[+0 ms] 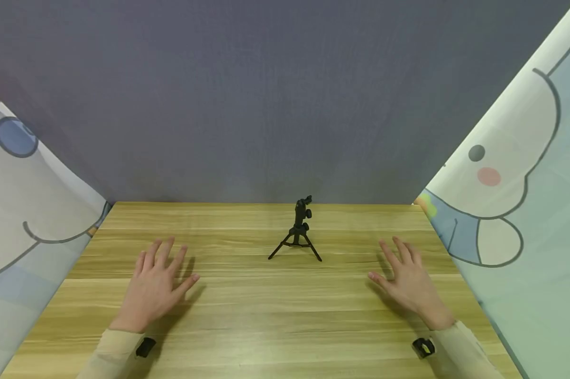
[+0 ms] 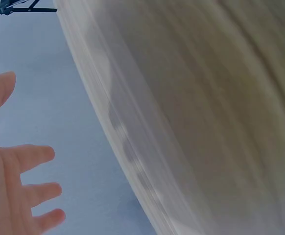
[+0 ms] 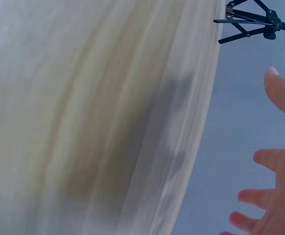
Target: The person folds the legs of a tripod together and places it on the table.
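Through my head feed I see the left hand (image 1: 153,289) and the right hand (image 1: 410,287) reaching out over the worktop (image 1: 285,321), palms down, each with its fingers spread wide and holding nothing. Their shadows fall on the wood to the inner side of each hand, so I judge both are raised a little rather than resting their weight there. Between them, with a gap on both sides and rather nearer the right hand, stands the small black tripod (image 1: 298,223); neither hand touches it. Its legs are splayed outward with braces between them, which I take to be what keeps the thin post upright without any hand to steady it. The knobs (image 1: 307,213) jut from the post toward the right hand, so I would reckon them easier to get at from there. The hands lie almost as mirror images, thumbs inward, and to me that spacing leaves the tripod unobstructed from either side. My wrist feeds agree: each shows a thumb and parted fingers against the grey backdrop (image 1: 285,105), which rises beyond the fingertips, and the tripod past the thumb, only partly in the picture.
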`<state>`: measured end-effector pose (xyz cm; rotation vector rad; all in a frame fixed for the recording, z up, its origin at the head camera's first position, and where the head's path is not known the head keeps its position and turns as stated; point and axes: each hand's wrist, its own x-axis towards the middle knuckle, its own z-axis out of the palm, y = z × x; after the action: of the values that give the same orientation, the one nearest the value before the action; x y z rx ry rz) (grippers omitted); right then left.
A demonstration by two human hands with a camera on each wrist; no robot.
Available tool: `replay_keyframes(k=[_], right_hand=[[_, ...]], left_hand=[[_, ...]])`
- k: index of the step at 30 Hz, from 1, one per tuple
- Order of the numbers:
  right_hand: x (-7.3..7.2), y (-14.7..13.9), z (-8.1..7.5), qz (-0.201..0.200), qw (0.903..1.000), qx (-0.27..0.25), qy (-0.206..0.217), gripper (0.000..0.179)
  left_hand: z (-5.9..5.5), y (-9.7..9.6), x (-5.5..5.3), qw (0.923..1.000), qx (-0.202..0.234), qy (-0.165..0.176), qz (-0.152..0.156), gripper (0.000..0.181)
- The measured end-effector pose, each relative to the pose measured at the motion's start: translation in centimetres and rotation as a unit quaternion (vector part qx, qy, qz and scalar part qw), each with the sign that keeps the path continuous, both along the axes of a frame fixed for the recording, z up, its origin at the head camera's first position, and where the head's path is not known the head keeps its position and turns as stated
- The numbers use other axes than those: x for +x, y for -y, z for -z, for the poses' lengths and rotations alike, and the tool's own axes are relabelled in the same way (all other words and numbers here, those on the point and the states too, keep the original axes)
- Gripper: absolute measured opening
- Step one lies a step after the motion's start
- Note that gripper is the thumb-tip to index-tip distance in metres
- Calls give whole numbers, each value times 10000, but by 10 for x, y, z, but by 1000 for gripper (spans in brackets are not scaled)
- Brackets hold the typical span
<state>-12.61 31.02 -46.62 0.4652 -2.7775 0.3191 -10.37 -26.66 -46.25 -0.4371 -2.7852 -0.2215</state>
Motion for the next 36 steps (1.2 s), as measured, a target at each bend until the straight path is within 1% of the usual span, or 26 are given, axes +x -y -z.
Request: replay_keyframes(k=[5, 10, 13, 16, 19, 22, 24, 26, 29, 32, 36], right_hand=[[0, 6, -2, -89, 9999, -110, -29, 73], [-1, 11, -1, -210, 9996, -155, -133, 67], [-3, 16, 0, -245, 9992, -251, -200, 65], [-6, 22, 0, -290, 9982, -440, -283, 63], [-11, 30, -2, -382, 9961, -680, -415, 61], [-15, 38, -4, -501, 9932, -917, -510, 60], [-17, 43, -6, -538, 9917, -1047, -518, 60], [-19, 48, -7, -572, 9900, -1187, -501, 60], [-22, 56, -12, -641, 9871, -1404, -431, 59], [-25, 63, -16, -737, 9840, -1577, -376, 58], [-30, 74, -21, -828, 9811, -1736, -231, 56]], left_hand=[[-2, -5, -2, 9999, 52, -75, 79, 72], [-5, -12, -2, 9999, 77, 73, 85, 69], [-6, -17, -4, 9997, 132, 161, 105, 67], [-7, -22, -8, 9989, 303, 314, 145, 64], [-12, -31, -15, 9963, 593, 600, 181, 61], [-20, -43, -24, 9921, 939, 799, 242, 56], [-24, -52, -31, 9890, 1165, 856, 323, 53], [-25, -60, -37, 9855, 1392, 864, 438, 52], [-24, -71, -44, 9793, 1690, 932, 611, 51], [-22, -82, -48, 9709, 2009, 1062, 759, 50], [-19, -97, -52, 9562, 2479, 1289, 872, 44]])
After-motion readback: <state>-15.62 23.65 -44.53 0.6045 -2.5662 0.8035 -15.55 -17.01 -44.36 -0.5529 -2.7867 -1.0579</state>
